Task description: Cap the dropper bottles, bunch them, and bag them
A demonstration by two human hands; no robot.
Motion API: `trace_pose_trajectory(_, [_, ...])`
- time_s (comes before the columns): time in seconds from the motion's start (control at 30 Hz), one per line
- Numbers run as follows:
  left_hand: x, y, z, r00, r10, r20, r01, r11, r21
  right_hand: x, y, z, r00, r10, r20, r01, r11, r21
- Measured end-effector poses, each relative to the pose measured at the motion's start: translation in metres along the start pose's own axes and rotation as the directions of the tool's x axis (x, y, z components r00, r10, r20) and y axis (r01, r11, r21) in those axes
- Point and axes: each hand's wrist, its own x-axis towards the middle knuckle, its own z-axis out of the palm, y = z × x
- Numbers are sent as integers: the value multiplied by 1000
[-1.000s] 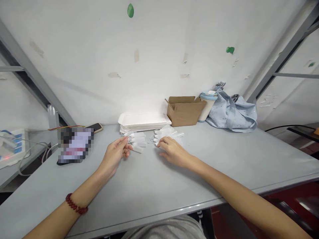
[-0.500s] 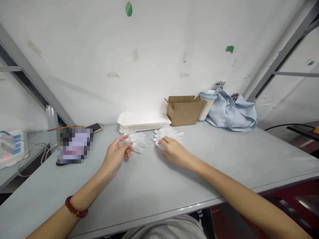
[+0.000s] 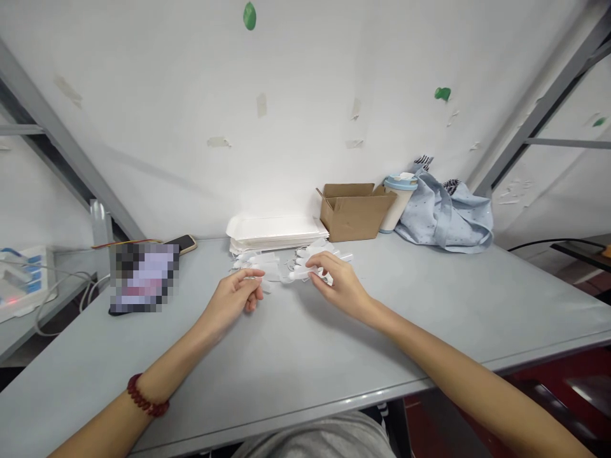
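Small white translucent tube-like pieces lie in two groups on the grey table (image 3: 296, 356), a left group (image 3: 267, 261) and a right group (image 3: 317, 248). My right hand (image 3: 341, 286) pinches one white piece (image 3: 300, 275) between thumb and fingers, at the near side of the right group. Its rounded end points left. My left hand (image 3: 233, 296) is by the near edge of the left group, fingers curled and thumb near the index finger. Whether anything small is between them cannot be made out.
Behind the pieces are a stack of flat white boxes (image 3: 277, 232) and an open cardboard box (image 3: 358, 213). A lidded cup (image 3: 396, 203) and a blue cloth bag (image 3: 443, 216) stand right. Phones (image 3: 146, 277) (image 3: 187, 243) and a power strip (image 3: 26, 283) are left.
My right hand has lifted a white piece from the right group and turned slightly. My left hand has shifted a little right and nearer to me.
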Motion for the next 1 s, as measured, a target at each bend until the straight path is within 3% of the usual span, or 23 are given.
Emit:
trace_pose_trajectory(0.17, [-1,0,1,989,-92,118,93,996,-8,0,-10,-2,998,-30,-59,33,998,57])
trace_pose_trajectory(0.37, [-4,3,2,957,-118,264,137,989,-56,-1,-12,-1,994,-44,-100,52,995,85])
trace_pose_trajectory(0.6, [-3,0,3,975,-16,223,13,1000,16,0,-13,-3,996,5,-92,5,994,105])
trace_pose_trajectory(0.77, [-3,1,4,984,53,168,-78,986,148,1,-15,-4,992,110,-63,-98,981,168])
trace_pose_trajectory(1.0, [-5,-8,3,947,99,306,-133,987,90,1,-15,-2,985,174,7,-169,950,263])
